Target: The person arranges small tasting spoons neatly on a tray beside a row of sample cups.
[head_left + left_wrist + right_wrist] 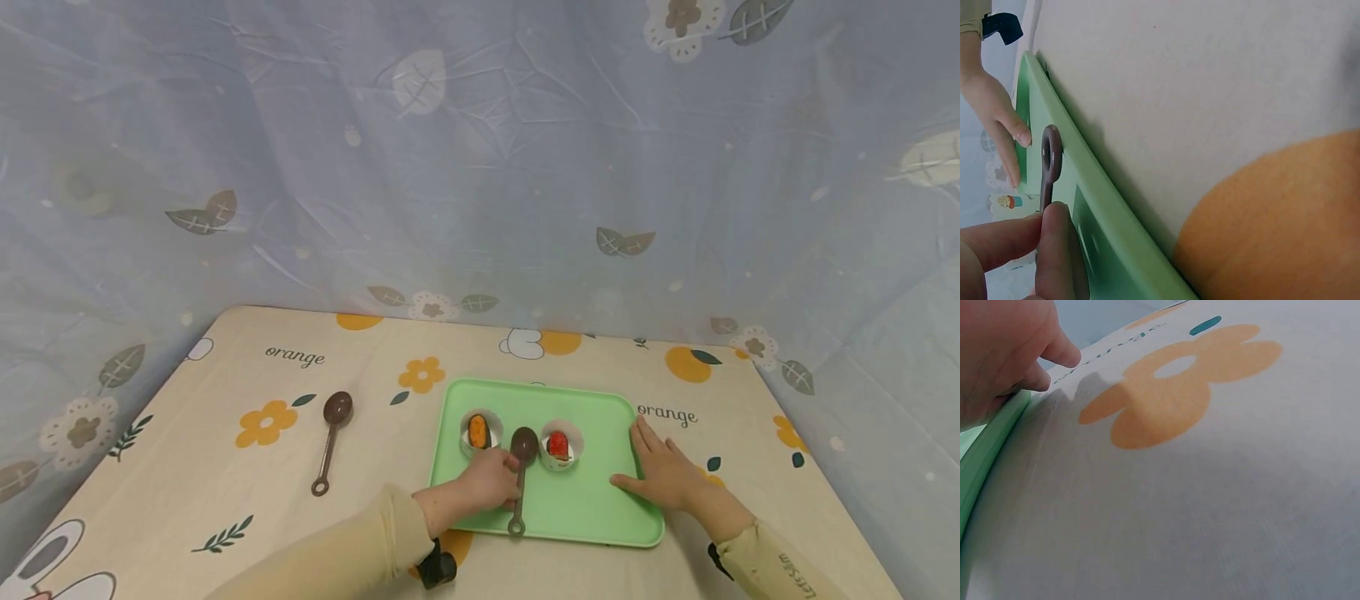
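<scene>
Over the light green tray (592, 500), my left hand (487, 481) pinches the handle of a brown spoon (524, 446), its bowl pointing away from me. The looped handle end (1047, 190) lies by the tray's near rim. My right hand (667, 477) rests on the tray's right rim with its fingers extended. Two small white cups stand on the tray. The left cup (467, 422) holds an orange-topped sushi piece (477, 432), and the right cup (573, 436) a red-topped one (558, 444). My left hand partly hides the left cup's front.
A second brown spoon (337, 408) lies on the patterned tablecloth (277, 483), left of the tray. A pale blue-grey curtain (480, 167) hangs behind the table and along its sides.
</scene>
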`<state>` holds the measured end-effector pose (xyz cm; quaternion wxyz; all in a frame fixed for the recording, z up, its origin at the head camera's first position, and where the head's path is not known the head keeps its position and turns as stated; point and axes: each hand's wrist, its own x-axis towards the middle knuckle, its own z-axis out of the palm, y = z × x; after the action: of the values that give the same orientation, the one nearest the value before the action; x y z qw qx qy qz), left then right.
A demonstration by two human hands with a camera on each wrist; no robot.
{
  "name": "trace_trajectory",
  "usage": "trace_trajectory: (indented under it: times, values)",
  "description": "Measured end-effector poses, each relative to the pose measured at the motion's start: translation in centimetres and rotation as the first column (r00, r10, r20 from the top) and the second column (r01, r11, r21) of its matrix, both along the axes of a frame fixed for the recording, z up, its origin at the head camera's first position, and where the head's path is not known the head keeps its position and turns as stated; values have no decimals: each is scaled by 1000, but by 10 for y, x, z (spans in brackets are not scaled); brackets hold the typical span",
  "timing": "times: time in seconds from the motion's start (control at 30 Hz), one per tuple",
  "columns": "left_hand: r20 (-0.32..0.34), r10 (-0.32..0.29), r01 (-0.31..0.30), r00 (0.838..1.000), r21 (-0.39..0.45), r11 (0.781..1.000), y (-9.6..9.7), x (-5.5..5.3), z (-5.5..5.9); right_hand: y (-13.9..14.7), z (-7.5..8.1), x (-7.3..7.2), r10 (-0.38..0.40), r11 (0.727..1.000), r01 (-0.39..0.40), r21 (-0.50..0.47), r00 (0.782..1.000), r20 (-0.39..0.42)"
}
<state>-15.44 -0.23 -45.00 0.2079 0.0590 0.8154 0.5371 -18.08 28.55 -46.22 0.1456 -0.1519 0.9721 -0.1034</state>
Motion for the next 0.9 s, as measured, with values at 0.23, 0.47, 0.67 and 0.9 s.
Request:
trace_trajectory:
  times: [0.23,0.47,0.67,0.9]
  values:
    - [14,18,-18,1000,45,999,3,-3,-3,0,-1,0,-8,1000,7,4,1000,7]
    - [-45,4,-3,999,17,1000,2,-11,-24,0,-2,0,-4,1000,4,4,1000,3]
    - [-34,-13,12,999,-8,1000,-2,-1,-2,1,-2,-1,-2,1000,2,4,1000,1]
    - [-43,-114,107,993,-124,986,-8,8,20,2,-4,-1,5,1000,-5,15,1000,-28]
